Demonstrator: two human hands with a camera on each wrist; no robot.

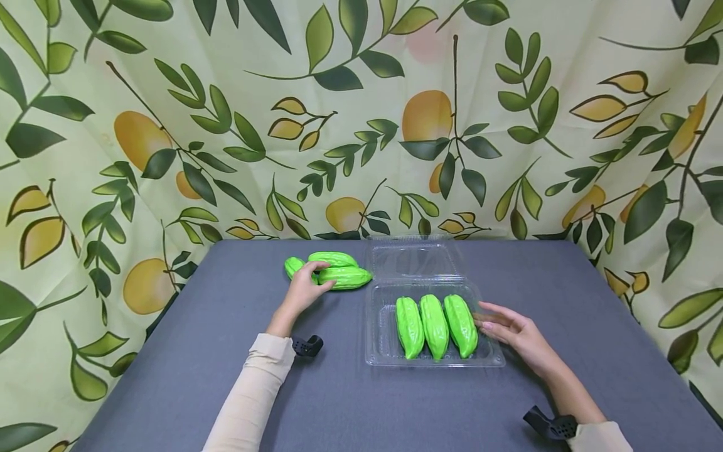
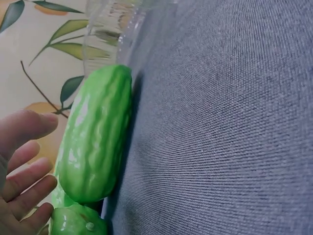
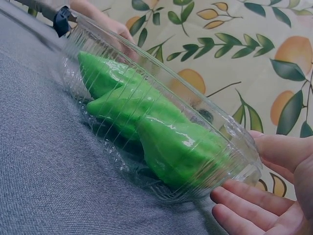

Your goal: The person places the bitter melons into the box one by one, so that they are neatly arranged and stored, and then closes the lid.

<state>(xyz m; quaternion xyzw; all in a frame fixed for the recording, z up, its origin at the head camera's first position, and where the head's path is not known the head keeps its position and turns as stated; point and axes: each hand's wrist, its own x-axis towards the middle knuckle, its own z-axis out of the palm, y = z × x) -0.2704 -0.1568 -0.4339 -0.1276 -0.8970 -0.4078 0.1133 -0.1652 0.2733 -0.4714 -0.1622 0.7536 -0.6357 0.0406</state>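
In the head view, my left hand (image 1: 305, 290) is over a group of three green bitter melons (image 1: 344, 278) at the back left. Its fingers are spread, and the left wrist view shows the fingertips beside the nearest bitter melon (image 2: 95, 137), with nothing gripped. A clear plastic clamshell box (image 1: 380, 351) lies with its lid (image 1: 415, 260) folded back. Three more bitter melons (image 1: 433, 326) lie side by side inside its base. My right hand (image 1: 516, 333) is at the box's right side, fingers fairly straight, thumb and fingertips right at the corner wall (image 3: 244, 161).
Grey cloth covers the table (image 1: 198, 376). A leaf-and-fruit patterned curtain (image 1: 361, 125) hangs behind it and along both sides. A black strap mount sits on the left wrist (image 1: 307, 345), another on the right wrist (image 1: 550, 425).
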